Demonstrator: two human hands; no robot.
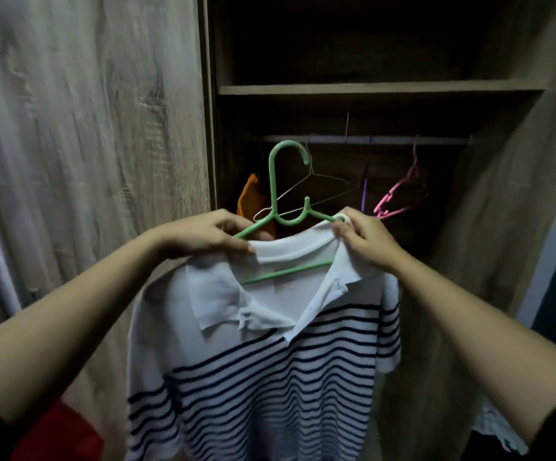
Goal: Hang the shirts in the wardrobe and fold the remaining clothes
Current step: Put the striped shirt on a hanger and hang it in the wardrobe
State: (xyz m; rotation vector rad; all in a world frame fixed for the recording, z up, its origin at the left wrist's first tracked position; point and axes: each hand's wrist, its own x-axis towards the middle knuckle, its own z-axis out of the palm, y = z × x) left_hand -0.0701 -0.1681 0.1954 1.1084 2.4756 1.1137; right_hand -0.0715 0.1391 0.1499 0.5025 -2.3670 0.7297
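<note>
A white, dark-striped polo shirt (pixel 270 361) is being held up in front of the open wardrobe (pixel 370 89), draped on a green hanger (pixel 272 181). The hanger's left arm and the collar edge beside it are being gripped by the left hand (pixel 215 234), fingers curled over the fabric. The collar at the hanger's right shoulder is being pinched by the right hand (pixel 366 242), thumb and fingers closed on the cloth. Between the two grips the collar is being stretched across, and the hanger's lower bar is being shown through the open neck just below. The body of the shirt is being left to hang beneath the grips, its placket unbuttoned. The green hook is being carried upright above the grips, its top close under the rail (pixel 353 139) but not hooked over it. Beyond the grips, a bare wire hanger (pixel 330 178), a pink hanger (pixel 401 182) and a purple hanger (pixel 365 191) are being borne by that rail, with an orange garment (pixel 251 197) just behind the left hand. To the left of the left-hand grip a wood-grain door (pixel 103 128) is being seen; below that forearm, red cloth (pixel 60 427).
</note>
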